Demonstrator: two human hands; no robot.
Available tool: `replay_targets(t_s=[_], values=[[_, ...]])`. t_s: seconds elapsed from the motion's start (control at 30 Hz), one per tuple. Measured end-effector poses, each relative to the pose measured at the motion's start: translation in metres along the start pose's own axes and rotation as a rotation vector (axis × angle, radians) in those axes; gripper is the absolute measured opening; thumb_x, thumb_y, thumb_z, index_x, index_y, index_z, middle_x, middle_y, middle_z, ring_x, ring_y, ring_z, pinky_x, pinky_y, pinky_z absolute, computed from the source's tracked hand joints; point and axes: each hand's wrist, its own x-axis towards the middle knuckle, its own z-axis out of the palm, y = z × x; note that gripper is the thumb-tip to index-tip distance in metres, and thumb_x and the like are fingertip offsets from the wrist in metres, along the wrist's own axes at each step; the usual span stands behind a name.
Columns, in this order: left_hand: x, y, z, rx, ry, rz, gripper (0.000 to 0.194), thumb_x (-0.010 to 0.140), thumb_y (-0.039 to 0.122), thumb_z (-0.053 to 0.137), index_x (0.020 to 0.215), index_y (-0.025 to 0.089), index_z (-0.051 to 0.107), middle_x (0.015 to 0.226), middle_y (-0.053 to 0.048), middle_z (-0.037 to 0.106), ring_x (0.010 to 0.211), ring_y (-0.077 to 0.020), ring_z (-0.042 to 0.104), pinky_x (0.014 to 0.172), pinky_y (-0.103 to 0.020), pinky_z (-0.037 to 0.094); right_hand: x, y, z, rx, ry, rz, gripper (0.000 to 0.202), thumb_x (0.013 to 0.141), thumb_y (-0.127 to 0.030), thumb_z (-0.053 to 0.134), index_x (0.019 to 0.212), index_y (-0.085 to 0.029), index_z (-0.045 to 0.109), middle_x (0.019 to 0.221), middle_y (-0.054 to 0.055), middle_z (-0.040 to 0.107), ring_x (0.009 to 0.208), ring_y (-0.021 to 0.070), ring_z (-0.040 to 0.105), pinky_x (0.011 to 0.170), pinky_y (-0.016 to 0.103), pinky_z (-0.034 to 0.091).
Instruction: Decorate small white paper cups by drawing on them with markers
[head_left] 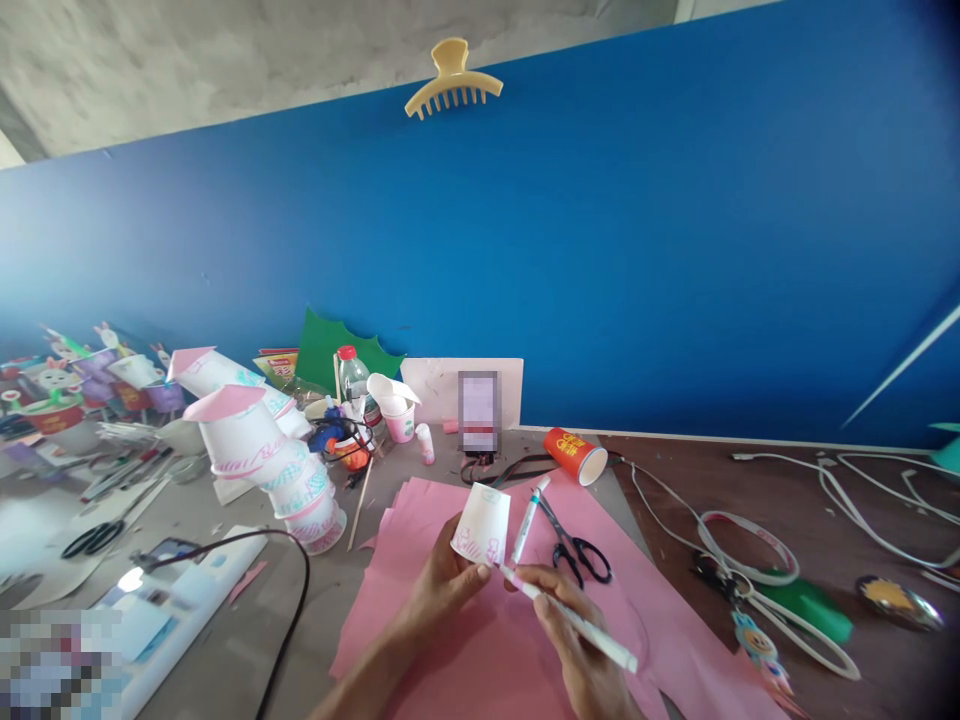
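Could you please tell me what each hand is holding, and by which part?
The left hand holds a paper cup by its side and wide rim; the right hand holds a white marker near its writing tip.

Cup (481, 528) in left grip (445, 580), marker (594, 636) in right grip (568, 628)

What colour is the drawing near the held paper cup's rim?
Pink, on the white paper cup; head view.

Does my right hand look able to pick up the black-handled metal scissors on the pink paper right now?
Probably yes, once freed: the scissors lie just beyond the right hand on the pink paper, their handle loops uncovered. A slim white marker with a pink end occupies that hand.
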Motion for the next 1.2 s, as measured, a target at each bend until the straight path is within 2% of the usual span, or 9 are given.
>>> replay_targets(t_s=[0.07,0.13,0.23,0.37,0.6,0.77,0.9,1.07,1.2], values=[[0.000,0.002,0.001,-0.018,-0.032,-0.004,0.074,0.077,0.060,0.066,0.134,0.017,0.049,0.092,-0.008,0.067,0.080,-0.0231,0.062,0.078,-0.037,0.047,-0.001,-0.001,0.001,0.002,0.005,0.000,0.037,0.091,-0.055,0.054,0.099,-0.024,0.073,0.093,0.006,0.076,0.089,0.0219,0.071,0.077,0.025,0.057],[0.000,0.002,0.001,-0.015,-0.022,0.004,0.073,0.076,0.059,0.067,0.133,0.018,0.049,0.092,-0.008,0.066,0.081,-0.0229,0.061,0.078,-0.037,0.047,-0.002,-0.002,0.001,-0.004,-0.010,-0.003,0.038,0.091,-0.056,0.054,0.100,-0.024,0.073,0.093,0.007,0.076,0.086,0.0218,0.070,0.076,0.025,0.057],[0.000,-0.002,-0.001,0.012,0.000,0.013,0.074,0.075,0.060,0.067,0.133,0.017,0.049,0.095,-0.009,0.066,0.087,-0.0252,0.060,0.082,-0.039,0.047,0.000,-0.002,-0.002,-0.001,-0.011,-0.005,0.037,0.092,-0.054,0.054,0.099,-0.024,0.073,0.089,0.006,0.076,0.077,0.0206,0.070,0.071,0.026,0.058],[-0.001,-0.008,-0.004,0.019,0.030,0.022,0.073,0.075,0.058,0.069,0.133,0.019,0.050,0.111,-0.012,0.064,0.102,-0.0291,0.058,0.092,-0.042,0.044,0.003,-0.002,-0.005,0.009,0.004,-0.014,0.033,0.092,-0.051,0.055,0.098,-0.024,0.073,0.091,0.006,0.077,0.083,0.0221,0.071,0.070,0.025,0.058],[0.000,-0.009,-0.004,0.000,0.014,0.012,0.073,0.075,0.059,0.068,0.133,0.018,0.051,0.107,-0.012,0.066,0.099,-0.0288,0.059,0.090,-0.042,0.045,0.001,-0.005,-0.002,0.014,0.009,-0.025,0.032,0.092,-0.052,0.054,0.097,-0.026,0.072,0.088,0.005,0.076,0.076,0.0212,0.070,0.067,0.026,0.058],[-0.001,-0.007,-0.003,0.030,0.038,0.005,0.078,0.074,0.059,0.070,0.135,0.016,0.049,0.102,-0.012,0.067,0.095,-0.0278,0.060,0.087,-0.040,0.046,-0.001,-0.003,0.000,0.040,0.020,-0.042,0.032,0.093,-0.051,0.054,0.100,-0.026,0.072,0.095,0.006,0.076,0.085,0.0221,0.071,0.073,0.026,0.058],[-0.002,-0.002,-0.002,0.031,-0.003,0.005,0.077,0.076,0.059,0.067,0.137,0.016,0.047,0.100,-0.011,0.068,0.094,-0.0274,0.061,0.086,-0.039,0.046,-0.003,0.002,0.001,0.004,0.010,-0.086,0.034,0.093,-0.052,0.052,0.104,-0.026,0.072,0.101,0.006,0.075,0.086,0.0214,0.071,0.074,0.026,0.058],[-0.003,-0.005,-0.003,0.043,0.021,0.001,0.077,0.075,0.058,0.069,0.136,0.017,0.047,0.114,-0.014,0.066,0.105,-0.0305,0.059,0.092,-0.041,0.045,-0.004,0.006,0.001,-0.005,-0.013,-0.112,0.030,0.095,-0.048,0.052,0.108,-0.029,0.071,0.108,0.005,0.074,0.096,0.0208,0.070,0.081,0.024,0.057],[-0.003,-0.013,-0.006,0.048,0.023,0.017,0.077,0.075,0.057,0.069,0.138,0.018,0.046,0.118,-0.014,0.063,0.108,-0.0307,0.057,0.095,-0.042,0.043,-0.002,0.004,0.002,0.008,-0.043,-0.155,0.027,0.096,-0.044,0.051,0.109,-0.030,0.070,0.104,0.004,0.074,0.093,0.0193,0.070,0.081,0.024,0.057]])
